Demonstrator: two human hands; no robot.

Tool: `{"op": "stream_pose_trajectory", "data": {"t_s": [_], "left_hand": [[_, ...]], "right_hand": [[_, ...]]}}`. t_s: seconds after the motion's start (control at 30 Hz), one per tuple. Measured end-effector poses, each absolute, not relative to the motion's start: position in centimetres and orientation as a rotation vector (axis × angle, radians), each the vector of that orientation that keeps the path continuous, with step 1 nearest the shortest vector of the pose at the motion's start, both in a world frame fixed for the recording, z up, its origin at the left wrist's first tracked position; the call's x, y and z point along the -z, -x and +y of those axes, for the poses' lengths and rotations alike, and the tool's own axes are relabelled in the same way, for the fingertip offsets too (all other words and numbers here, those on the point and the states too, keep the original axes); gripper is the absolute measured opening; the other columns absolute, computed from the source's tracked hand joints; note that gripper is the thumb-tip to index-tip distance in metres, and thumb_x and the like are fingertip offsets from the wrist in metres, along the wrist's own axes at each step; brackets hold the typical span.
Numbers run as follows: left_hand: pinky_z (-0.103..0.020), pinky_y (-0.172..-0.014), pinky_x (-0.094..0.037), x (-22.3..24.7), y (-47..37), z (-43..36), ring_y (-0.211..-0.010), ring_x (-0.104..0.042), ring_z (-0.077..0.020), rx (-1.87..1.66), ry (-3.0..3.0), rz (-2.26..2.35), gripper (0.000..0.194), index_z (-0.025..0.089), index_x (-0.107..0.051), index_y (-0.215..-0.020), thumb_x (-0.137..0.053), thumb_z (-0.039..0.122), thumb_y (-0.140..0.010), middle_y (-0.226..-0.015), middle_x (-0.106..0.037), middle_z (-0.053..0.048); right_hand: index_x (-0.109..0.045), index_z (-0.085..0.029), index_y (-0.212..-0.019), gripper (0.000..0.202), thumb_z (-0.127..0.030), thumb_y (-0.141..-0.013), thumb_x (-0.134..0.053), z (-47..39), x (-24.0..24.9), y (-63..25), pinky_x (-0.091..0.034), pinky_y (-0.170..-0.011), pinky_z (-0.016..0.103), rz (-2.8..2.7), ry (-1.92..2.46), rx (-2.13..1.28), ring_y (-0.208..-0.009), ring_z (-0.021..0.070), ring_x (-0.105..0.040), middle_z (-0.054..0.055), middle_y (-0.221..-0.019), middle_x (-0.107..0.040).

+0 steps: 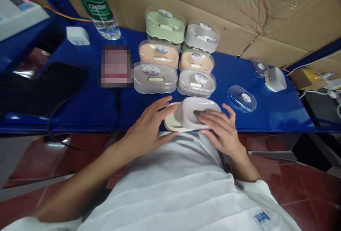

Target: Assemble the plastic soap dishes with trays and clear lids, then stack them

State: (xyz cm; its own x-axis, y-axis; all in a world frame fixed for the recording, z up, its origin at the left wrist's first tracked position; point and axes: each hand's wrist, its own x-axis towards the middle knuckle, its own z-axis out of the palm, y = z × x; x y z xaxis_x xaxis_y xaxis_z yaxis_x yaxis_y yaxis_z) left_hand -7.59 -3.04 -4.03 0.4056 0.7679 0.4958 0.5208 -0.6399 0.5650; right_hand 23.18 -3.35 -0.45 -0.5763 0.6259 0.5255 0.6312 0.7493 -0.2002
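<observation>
Close to the table's front edge lies a cream oval tray [172, 119], with a pale grey-lilac oval tub [190, 112] partly over its right side. My left hand [151, 124] straddles the tray's left end, index finger on the far rim and thumb along the near rim; another finger is spread away. My right hand [221, 126] is on the tub, fingers over its hollow and thumb at the near side. A small dark patch shows at those fingertips; I cannot tell what it is. To the right rests a clear oval lid [242, 98].
Behind my hands, several lidded boxes stand stacked: a green box [165, 28], a peach box [159, 55] and a grey box [156, 80] among them. A water bottle [97, 9] and white adapter [77, 35] are left; another tub [275, 79] and clear lid [258, 67] lie far right.
</observation>
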Motion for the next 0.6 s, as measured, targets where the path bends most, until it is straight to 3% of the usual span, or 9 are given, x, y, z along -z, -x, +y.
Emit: {"op": "stream_pose_trajectory", "data": {"t_s": [0.1,0.23,0.37,0.6], "left_hand": [[-0.057,-0.126,-0.053,4.0,7.8,-3.0,-0.158,-0.052,-0.0369,-1.034,-2.394,1.106,0.075,0.034,-0.043,-0.167,-0.08,0.036,-0.102,-0.172,-0.045,-0.018],[-0.057,-0.128,-0.052,3.9,7.8,-3.0,-0.161,-0.049,-0.0373,-1.027,-2.498,1.085,0.055,0.028,-0.058,-0.155,-0.078,0.033,-0.104,-0.174,-0.045,-0.02],[-0.058,-0.126,-0.053,3.7,7.7,-3.0,-0.16,-0.052,-0.0366,-1.032,-2.533,1.073,0.051,0.025,-0.061,-0.15,-0.079,0.036,-0.104,-0.171,-0.05,-0.022],[-0.056,-0.126,-0.056,3.4,7.6,-3.0,-0.158,-0.055,-0.0347,-1.001,-2.567,1.071,0.042,0.024,-0.067,-0.145,-0.075,0.037,-0.106,-0.171,-0.053,-0.02]], "right_hand": [[-0.07,-0.029,-0.143,0.035,-0.027,-0.108,-0.073,-2.4,0.3,-21.2,-0.025,-0.139,0.059,-2.478,0.836,-0.003,-0.13,0.0256,-0.075,0.005,-0.138,-0.081],[-0.071,-0.026,-0.144,0.032,-0.029,-0.111,-0.069,-1.8,0.6,-20.3,-0.031,-0.138,0.058,-2.517,0.782,-0.067,-0.135,0.0247,-0.072,0.006,-0.143,-0.078],[-0.073,-0.029,-0.143,0.032,-0.031,-0.111,-0.069,-1.7,0.8,-20.6,-0.036,-0.137,0.056,-2.543,0.795,-0.056,-0.142,0.025,-0.068,0.005,-0.146,-0.076],[-0.072,-0.027,-0.145,0.035,-0.032,-0.111,-0.071,-1.9,1.5,-20.5,-0.04,-0.135,0.055,-2.52,0.703,0.025,-0.135,0.0235,-0.073,0.005,-0.141,-0.079]]}}
